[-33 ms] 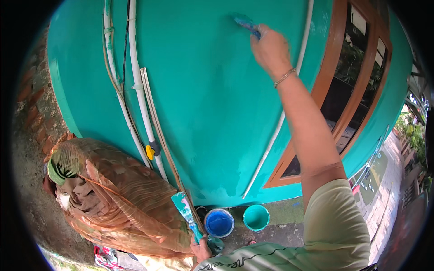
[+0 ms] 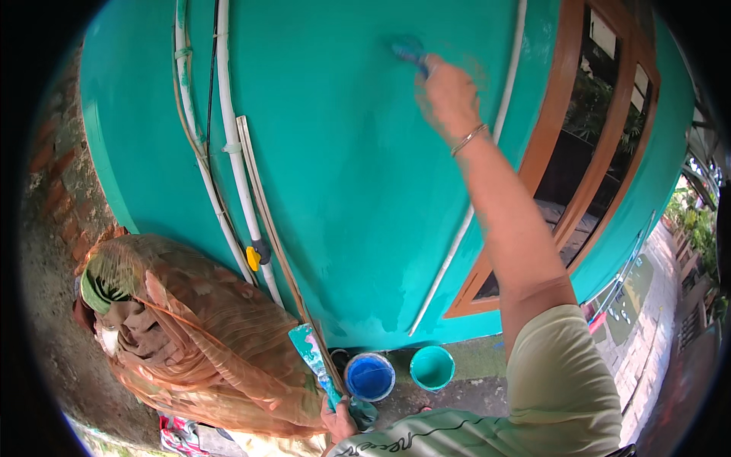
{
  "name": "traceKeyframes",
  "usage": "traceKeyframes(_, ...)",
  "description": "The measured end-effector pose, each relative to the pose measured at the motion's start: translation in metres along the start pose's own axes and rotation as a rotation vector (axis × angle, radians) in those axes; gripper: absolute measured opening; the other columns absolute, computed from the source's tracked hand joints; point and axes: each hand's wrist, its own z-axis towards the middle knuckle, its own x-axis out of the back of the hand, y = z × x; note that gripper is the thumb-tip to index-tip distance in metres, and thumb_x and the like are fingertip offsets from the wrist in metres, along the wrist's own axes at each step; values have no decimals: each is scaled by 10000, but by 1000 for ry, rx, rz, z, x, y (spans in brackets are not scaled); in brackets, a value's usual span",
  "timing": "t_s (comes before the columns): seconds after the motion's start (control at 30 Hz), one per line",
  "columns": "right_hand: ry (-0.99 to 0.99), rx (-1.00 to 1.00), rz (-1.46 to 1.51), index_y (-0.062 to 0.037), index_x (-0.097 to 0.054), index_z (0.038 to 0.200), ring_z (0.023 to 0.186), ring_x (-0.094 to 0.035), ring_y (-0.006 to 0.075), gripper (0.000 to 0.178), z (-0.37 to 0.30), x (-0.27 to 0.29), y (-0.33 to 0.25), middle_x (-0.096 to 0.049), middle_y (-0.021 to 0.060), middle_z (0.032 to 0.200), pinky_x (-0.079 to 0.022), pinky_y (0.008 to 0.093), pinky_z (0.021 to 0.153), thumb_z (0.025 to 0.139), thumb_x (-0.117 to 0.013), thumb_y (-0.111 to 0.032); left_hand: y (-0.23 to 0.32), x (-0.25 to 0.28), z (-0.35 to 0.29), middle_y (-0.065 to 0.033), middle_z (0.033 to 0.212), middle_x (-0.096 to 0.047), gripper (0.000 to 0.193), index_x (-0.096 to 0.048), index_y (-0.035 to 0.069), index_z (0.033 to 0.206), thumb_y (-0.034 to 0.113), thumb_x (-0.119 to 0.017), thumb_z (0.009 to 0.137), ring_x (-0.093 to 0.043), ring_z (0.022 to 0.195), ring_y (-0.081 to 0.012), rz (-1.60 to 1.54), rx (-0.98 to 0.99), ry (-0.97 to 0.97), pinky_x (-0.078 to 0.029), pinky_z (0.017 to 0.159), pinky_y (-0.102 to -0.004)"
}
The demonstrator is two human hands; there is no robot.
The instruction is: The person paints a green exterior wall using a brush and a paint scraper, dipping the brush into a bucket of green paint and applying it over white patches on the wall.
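My right hand (image 2: pixel 445 95) is raised high and grips a small paintbrush (image 2: pixel 410 52), whose bristles press against the turquoise wall (image 2: pixel 343 167). Low down at the frame's bottom, my left hand (image 2: pixel 339 419) holds a flat, paint-smeared tool (image 2: pixel 312 354) that points up towards the wall. Just right of that tool, two open pails stand on the ground at the wall's foot: a blue one (image 2: pixel 370 376) and a turquoise one (image 2: pixel 432 367).
White pipes (image 2: pixel 232 152) and a thin wooden strip run down the wall, with a yellow tap handle (image 2: pixel 253 259) low on them. A bundle wrapped in brownish plastic sheet (image 2: pixel 190 335) sits at left. A brown-framed window (image 2: pixel 579 152) is at right, a brick wall (image 2: pixel 53 175) at far left.
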Motion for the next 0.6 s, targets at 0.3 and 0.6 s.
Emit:
traceKeyframes(0.3,-937,-84,163,27,-522,1187,795,-634,431,376,-294,-129,49,-628,277,823,-507,514,651,837,-546,-107,-1,-1,5,32,611,-452,127,-534,68,737,160,-567,819,-384,534,-78,38,-79,24,-292,504,-252)
traceKeyframes(0.6,-818,-1224,1527,17,-592,1062,635,-581,156,238,-316,-49,58,-629,102,835,-555,366,642,895,-620,-150,16,-9,7,54,647,-420,98,-538,51,808,137,-566,847,-358,596,-56,63,-43,21,-280,542,-239)
